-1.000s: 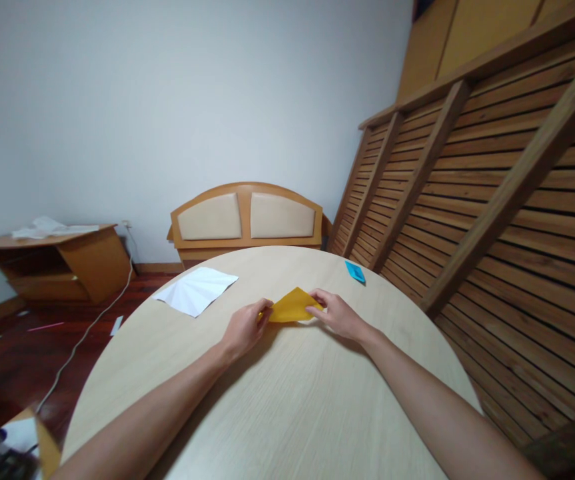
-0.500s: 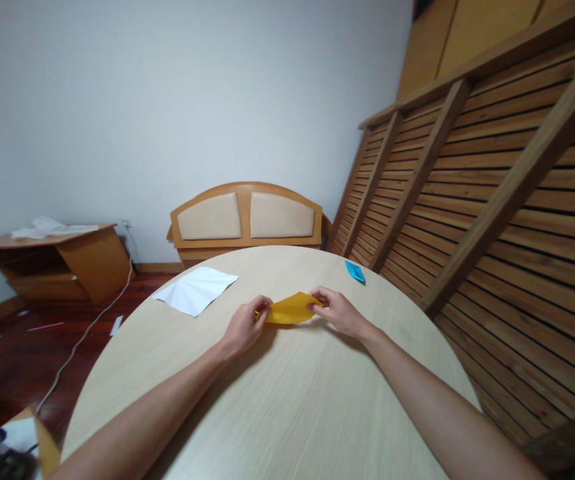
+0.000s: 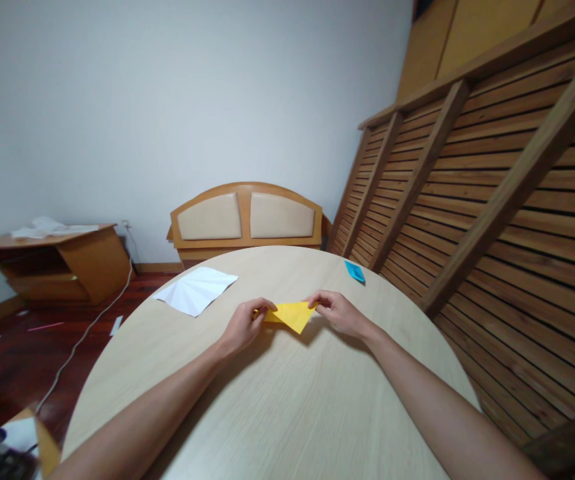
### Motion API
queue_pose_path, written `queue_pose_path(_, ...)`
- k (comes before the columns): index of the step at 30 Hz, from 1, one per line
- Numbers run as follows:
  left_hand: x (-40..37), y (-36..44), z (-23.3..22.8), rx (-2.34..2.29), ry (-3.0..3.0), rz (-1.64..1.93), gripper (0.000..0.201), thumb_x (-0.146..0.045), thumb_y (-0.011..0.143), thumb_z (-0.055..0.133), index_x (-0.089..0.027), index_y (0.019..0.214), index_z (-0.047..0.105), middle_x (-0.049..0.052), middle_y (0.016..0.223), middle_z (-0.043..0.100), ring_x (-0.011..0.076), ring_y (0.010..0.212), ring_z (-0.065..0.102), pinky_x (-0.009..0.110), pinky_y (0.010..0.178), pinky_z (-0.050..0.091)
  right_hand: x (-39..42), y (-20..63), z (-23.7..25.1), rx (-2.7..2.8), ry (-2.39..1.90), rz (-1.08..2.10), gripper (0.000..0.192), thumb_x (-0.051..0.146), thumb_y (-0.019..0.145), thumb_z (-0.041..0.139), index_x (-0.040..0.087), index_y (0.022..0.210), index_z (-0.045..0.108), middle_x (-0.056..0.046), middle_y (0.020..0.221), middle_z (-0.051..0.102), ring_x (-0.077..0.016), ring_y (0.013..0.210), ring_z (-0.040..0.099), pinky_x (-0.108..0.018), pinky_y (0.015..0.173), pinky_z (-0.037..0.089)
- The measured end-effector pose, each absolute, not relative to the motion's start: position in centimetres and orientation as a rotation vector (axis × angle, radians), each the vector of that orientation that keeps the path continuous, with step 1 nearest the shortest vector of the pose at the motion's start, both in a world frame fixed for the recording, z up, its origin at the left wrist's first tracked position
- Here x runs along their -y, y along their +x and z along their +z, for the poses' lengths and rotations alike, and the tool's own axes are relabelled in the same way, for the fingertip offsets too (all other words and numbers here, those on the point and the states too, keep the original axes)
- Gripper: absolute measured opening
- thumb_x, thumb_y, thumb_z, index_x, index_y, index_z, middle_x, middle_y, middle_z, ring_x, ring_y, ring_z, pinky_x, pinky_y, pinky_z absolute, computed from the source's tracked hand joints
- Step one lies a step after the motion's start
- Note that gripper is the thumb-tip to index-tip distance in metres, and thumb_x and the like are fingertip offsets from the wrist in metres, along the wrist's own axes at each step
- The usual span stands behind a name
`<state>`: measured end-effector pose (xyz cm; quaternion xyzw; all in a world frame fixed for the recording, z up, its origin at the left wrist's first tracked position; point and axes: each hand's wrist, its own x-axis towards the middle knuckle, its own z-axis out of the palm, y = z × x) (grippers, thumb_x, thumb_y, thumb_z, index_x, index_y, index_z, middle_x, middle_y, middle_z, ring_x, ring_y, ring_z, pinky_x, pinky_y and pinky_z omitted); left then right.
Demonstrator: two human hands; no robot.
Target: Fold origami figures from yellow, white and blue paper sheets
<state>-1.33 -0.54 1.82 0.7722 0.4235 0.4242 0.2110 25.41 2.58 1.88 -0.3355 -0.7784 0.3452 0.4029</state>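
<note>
A folded yellow paper [image 3: 291,314] is being pinched at opposite corners by the left hand [image 3: 244,325] and right hand [image 3: 340,312] over the worktop [image 3: 287,400].

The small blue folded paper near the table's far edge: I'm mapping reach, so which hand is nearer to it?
Right. The right hand sits just below the small blue folded paper; the left hand is farther left.

No readable text, label, brand, number or sign shows on anything in view.
</note>
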Motion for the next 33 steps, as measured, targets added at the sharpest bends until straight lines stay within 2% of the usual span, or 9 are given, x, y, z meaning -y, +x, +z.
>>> queue_pose_path(8,0.9,-1.0,2.3,-1.236,2.126,1.162,0.027,-0.012,0.083,0.046,-0.019,0.088,0.072,0.008,0.095,0.074,0.0215,0.089,0.067,0.036,0.084,0.053,-2.2,25.4,2.3,2.016,-0.933,0.735,0.022,0.01,0.079,0.051,0.018,0.088,0.07,-0.006,0.095,0.072,-0.0198,0.091,0.065,-0.034,0.086,0.049)
queue_pose_path(16,1.1,-1.0,2.3,-1.299,2.181,1.158,0.022,-0.025,0.089,0.05,-0.018,0.092,0.071,0.008,0.097,0.074,0.0214,0.089,0.067,0.034,0.084,0.052,-1.6,25.3,2.9,2.068,-0.945,0.706,0.038,0.003,0.069,0.051,0.018,0.097,0.071,-0.006,0.103,0.072,-0.0208,0.1,0.065,-0.035,0.092,0.048)
queue_pose_path(19,1.0,-1.1,2.2,-1.299,2.169,1.186,0.019,-0.025,0.088,0.051,-0.018,0.091,0.069,0.007,0.094,0.074,0.0202,0.086,0.067,0.033,0.08,0.052,-1.4,25.1,3.2,2.091,-0.921,0.624,0.029,0.006,0.073,0.054,0.018,0.095,0.071,-0.006,0.101,0.072,-0.0211,0.097,0.065,-0.036,0.091,0.048)
queue_pose_path(23,1.0,-0.9,2.3,-1.298,2.16,1.242,0.014,-0.022,0.086,0.054,-0.018,0.094,0.065,0.007,0.094,0.072,0.0188,0.083,0.066,0.031,0.077,0.052,-1.0,24.1,3.5,2.056,-0.94,0.515,0.012,0.022,0.084,0.061,0.018,0.092,0.069,-0.005,0.092,0.072,-0.0194,0.086,0.066,-0.032,0.081,0.05)
queue_pose_path(27,1.3,-0.7,2.4,-1.298,2.224,1.196,0.017,-0.022,0.088,0.053,-0.02,0.099,0.066,0.006,0.098,0.073,0.0186,0.084,0.067,0.03,0.077,0.053,-0.3,23.0,3.9,2.088,-0.926,0.415,0.013,0.026,0.087,0.063,0.02,0.095,0.071,-0.005,0.091,0.072,-0.0187,0.083,0.065,-0.031,0.077,0.049)
queue_pose_path(33,1.8,0.0,2.5,-1.25,2.378,1.125,0.018,-0.023,0.091,0.053,-0.02,0.096,0.07,0.006,0.092,0.075,0.0178,0.077,0.067,0.029,0.074,0.052,0.7,22.2,4.7,2.272,-0.867,0.236,0.018,0.031,0.093,0.058,0.024,0.092,0.074,-0.005,0.085,0.072,-0.0192,0.081,0.064,-0.032,0.076,0.046)
